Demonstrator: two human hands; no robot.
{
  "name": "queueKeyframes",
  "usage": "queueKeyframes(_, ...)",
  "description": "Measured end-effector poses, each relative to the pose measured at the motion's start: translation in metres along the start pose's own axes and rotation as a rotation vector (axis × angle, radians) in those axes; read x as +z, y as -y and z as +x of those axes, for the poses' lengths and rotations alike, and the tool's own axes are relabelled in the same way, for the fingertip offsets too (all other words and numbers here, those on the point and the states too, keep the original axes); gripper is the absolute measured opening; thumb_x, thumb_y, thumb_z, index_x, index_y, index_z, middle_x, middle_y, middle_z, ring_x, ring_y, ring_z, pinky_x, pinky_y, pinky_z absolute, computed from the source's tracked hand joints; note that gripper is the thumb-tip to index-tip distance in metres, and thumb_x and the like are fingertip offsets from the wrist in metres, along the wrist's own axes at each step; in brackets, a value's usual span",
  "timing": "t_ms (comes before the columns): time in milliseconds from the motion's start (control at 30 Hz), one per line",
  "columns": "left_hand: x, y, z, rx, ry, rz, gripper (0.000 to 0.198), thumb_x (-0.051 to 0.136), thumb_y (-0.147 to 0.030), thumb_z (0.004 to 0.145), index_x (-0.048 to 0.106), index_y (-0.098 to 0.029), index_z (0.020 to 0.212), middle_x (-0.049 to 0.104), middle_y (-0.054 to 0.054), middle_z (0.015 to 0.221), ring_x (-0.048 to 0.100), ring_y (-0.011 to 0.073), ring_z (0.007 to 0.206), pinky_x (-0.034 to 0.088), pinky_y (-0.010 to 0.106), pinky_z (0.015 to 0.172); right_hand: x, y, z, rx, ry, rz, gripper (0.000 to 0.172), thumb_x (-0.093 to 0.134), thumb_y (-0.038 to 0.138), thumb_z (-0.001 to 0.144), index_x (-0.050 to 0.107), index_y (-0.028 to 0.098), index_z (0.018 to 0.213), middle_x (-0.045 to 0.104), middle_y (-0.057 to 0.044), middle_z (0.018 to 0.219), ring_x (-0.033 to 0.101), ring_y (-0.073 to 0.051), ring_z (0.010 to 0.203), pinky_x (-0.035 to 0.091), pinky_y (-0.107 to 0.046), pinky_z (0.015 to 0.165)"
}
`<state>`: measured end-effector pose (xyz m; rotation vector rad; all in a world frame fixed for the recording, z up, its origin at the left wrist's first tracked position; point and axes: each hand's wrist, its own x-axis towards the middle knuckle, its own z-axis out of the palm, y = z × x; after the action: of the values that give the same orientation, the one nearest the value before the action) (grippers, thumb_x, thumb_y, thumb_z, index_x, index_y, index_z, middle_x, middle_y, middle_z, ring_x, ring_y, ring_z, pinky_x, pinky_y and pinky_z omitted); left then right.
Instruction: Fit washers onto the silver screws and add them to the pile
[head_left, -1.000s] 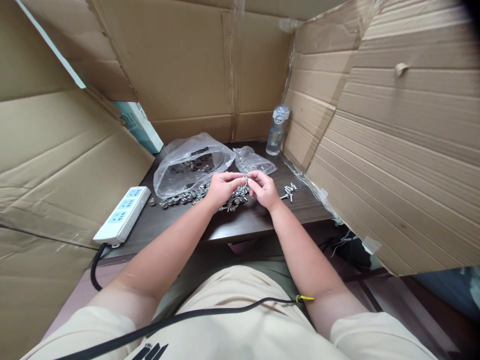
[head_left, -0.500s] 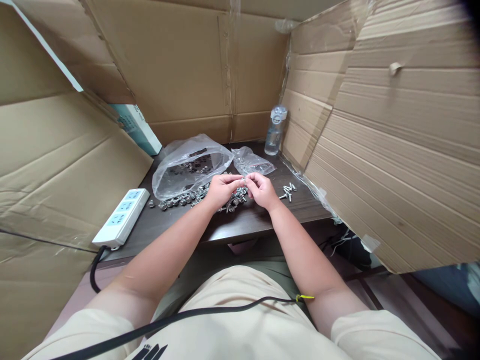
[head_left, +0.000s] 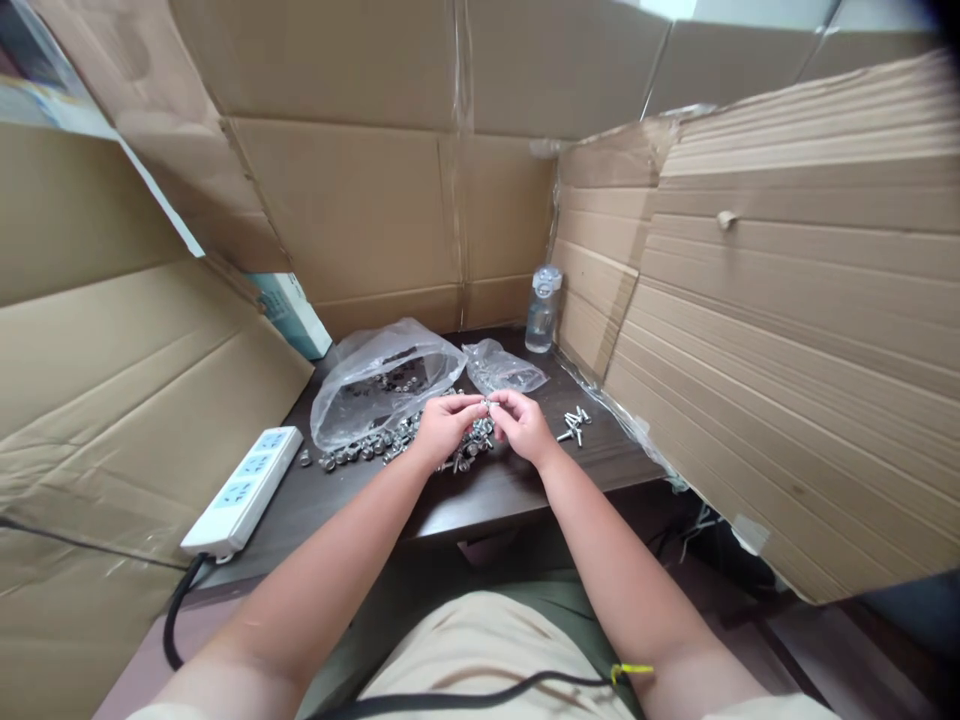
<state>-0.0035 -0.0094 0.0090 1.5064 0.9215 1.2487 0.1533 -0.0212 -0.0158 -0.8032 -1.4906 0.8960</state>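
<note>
My left hand (head_left: 444, 428) and my right hand (head_left: 523, 428) meet over the table, thumbs and forefingers pinched. Between their fingertips is a small silver bolt (head_left: 488, 403), mostly covered, so its exact form is hard to make out. Both hands appear closed on it. Beneath and to the left of them spreads a pile of shiny metal bolts and hardware (head_left: 379, 440). To the right of my right hand lies a separate small group of bolts (head_left: 574, 424).
A large clear plastic bag (head_left: 337, 400) lies open behind the pile, with a smaller bag (head_left: 504, 368) beside it. A water bottle (head_left: 543, 310) stands at the back right. A white power strip (head_left: 244, 492) rests at left. Cardboard walls (head_left: 360, 210) enclose the dark table (head_left: 480, 505).
The camera has tilted upward, so everything sits lower in the picture. Both hands stay together, still pinching the small bolt over the pile.
</note>
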Motion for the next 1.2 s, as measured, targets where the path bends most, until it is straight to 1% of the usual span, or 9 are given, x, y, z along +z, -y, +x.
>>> queueKeyframes(167, -0.0041, 0.0023, 0.0006, 0.003, 0.026, 0.010, 0.031, 0.079, -0.036, 0.065, 0.079, -0.013, 0.086, 0.068, 0.004, 0.060, 0.046, 0.0079, 0.046, 0.037, 0.021, 0.046, 0.0038, 0.0020, 0.0003, 0.010, 0.000, 0.014, 0.025, 0.059, 0.042, 0.083, 0.057, 0.017, 0.087, 0.051, 0.005, 0.053, 0.046, -0.010, 0.041, 0.039, -0.023, 0.042)
queueKeyframes(367, -0.0056, 0.0033, -0.0001, -0.008, 0.045, 0.026, 0.029, 0.079, -0.034, 0.065, 0.080, -0.014, 0.086, 0.068, 0.004, 0.061, 0.047, 0.0087, 0.048, 0.038, 0.022, 0.048, 0.0027, 0.0026, 0.0002, 0.026, 0.019, 0.003, 0.026, 0.058, 0.043, 0.085, 0.056, 0.018, 0.079, 0.048, 0.006, 0.048, 0.044, -0.010, 0.041, 0.038, -0.023, 0.044)
queueKeyframes(500, -0.0049, 0.0018, -0.0004, -0.019, 0.055, 0.039, 0.028, 0.080, -0.031, 0.064, 0.080, -0.014, 0.086, 0.069, 0.003, 0.061, 0.048, 0.0087, 0.049, 0.039, 0.022, 0.049, 0.0024, 0.0015, 0.0011, 0.032, 0.008, -0.015, 0.037, 0.055, 0.044, 0.088, 0.051, 0.018, 0.062, 0.046, 0.005, 0.045, 0.042, -0.010, 0.041, 0.036, -0.023, 0.046)
queueKeyframes(567, -0.0048, 0.0010, -0.0002, -0.020, 0.049, 0.042, 0.027, 0.080, -0.031, 0.064, 0.080, -0.015, 0.086, 0.069, 0.003, 0.061, 0.048, 0.0086, 0.049, 0.039, 0.022, 0.049, 0.0025, 0.0000, 0.0020, 0.043, -0.014, -0.012, 0.042, 0.053, 0.046, 0.090, 0.047, 0.018, 0.059, 0.044, 0.005, 0.044, 0.041, -0.009, 0.039, 0.035, -0.023, 0.045)
queueKeyframes(667, -0.0055, 0.0006, 0.0006, -0.017, 0.026, 0.039, 0.026, 0.079, -0.031, 0.064, 0.079, -0.015, 0.085, 0.070, 0.003, 0.063, 0.048, 0.0085, 0.048, 0.039, 0.022, 0.049, 0.0023, -0.0022, 0.0033, 0.054, -0.044, 0.016, 0.039, 0.052, 0.048, 0.090, 0.048, 0.018, 0.065, 0.044, 0.006, 0.047, 0.041, -0.009, 0.038, 0.035, -0.023, 0.043)
queueKeyframes(767, -0.0061, 0.0005, 0.0010, -0.014, 0.012, 0.033, 0.027, 0.080, -0.032, 0.064, 0.079, -0.015, 0.085, 0.070, 0.003, 0.063, 0.047, 0.0084, 0.048, 0.038, 0.022, 0.048, 0.0024, -0.0023, 0.0036, 0.051, -0.037, 0.048, 0.030, 0.058, 0.047, 0.084, 0.055, 0.018, 0.081, 0.050, 0.005, 0.053, 0.046, -0.010, 0.040, 0.038, -0.023, 0.043)
queueKeyframes(867, -0.0057, -0.0005, 0.0005, -0.012, 0.013, 0.025, 0.029, 0.080, -0.034, 0.064, 0.079, -0.014, 0.084, 0.069, 0.003, 0.061, 0.046, 0.0083, 0.048, 0.037, 0.022, 0.048, 0.0034, -0.0006, 0.0033, 0.050, -0.013, 0.064, 0.030, 0.064, 0.044, 0.078, 0.058, 0.018, 0.091, 0.054, 0.004, 0.057, 0.049, -0.010, 0.042, 0.042, -0.024, 0.043)
queueKeyframes(1033, -0.0047, -0.0032, -0.0012, -0.010, 0.019, 0.027, 0.030, 0.081, -0.035, 0.063, 0.079, -0.014, 0.084, 0.067, 0.003, 0.060, 0.045, 0.0083, 0.047, 0.036, 0.022, 0.048, 0.0048, 0.0012, 0.0027, 0.056, 0.000, 0.063, 0.027, 0.065, 0.040, 0.078, 0.059, 0.017, 0.090, 0.052, 0.006, 0.051, 0.048, -0.010, 0.041, 0.041, -0.023, 0.043)
queueKeyframes(1200, -0.0045, -0.0040, -0.0018, -0.008, 0.025, 0.039, 0.028, 0.081, -0.035, 0.063, 0.079, -0.014, 0.082, 0.068, 0.003, 0.060, 0.047, 0.0090, 0.048, 0.037, 0.022, 0.048, 0.0031, -0.0005, 0.0025, 0.061, 0.001, 0.050, 0.025, 0.064, 0.042, 0.080, 0.059, 0.018, 0.085, 0.050, 0.006, 0.049, 0.046, -0.010, 0.040, 0.039, -0.023, 0.042)
